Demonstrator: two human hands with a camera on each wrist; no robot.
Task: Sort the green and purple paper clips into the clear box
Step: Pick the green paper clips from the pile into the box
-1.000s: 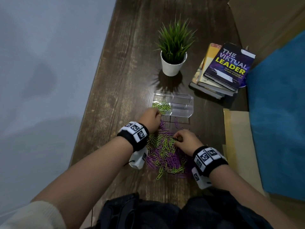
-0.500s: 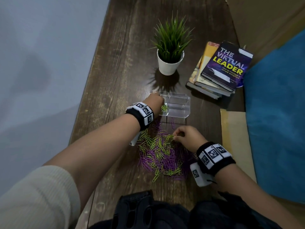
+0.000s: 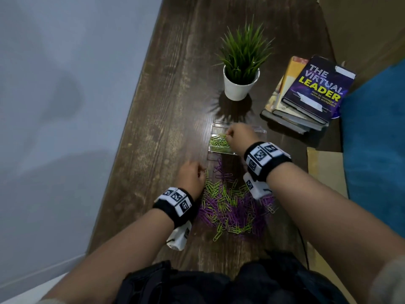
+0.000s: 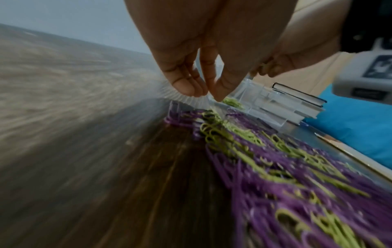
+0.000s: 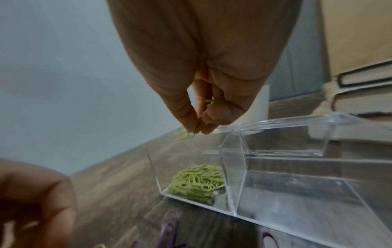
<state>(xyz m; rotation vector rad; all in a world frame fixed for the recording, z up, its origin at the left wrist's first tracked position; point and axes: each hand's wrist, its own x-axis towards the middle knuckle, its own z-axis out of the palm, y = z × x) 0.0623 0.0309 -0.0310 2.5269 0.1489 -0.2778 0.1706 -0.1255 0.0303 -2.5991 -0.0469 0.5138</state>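
A dark wooden table point(image 3: 175, 88) ran away from the camera, with a pale grey wall point(image 3: 65, 84) along its left edge. A potted plant point(image 3: 242, 62) with spiky green leaves stood upright in a white pot on the table. To the right of the plant lay a stack of books point(image 3: 306, 95), the top one point(image 3: 320, 88) purple and titled "The Virtual Leader". Further right of the plant, beyond the table, was something blue point(image 3: 377, 150), perhaps fabric. Nearer the camera than the books lay a tan sheet, possibly cardboard point(image 3: 324, 170)
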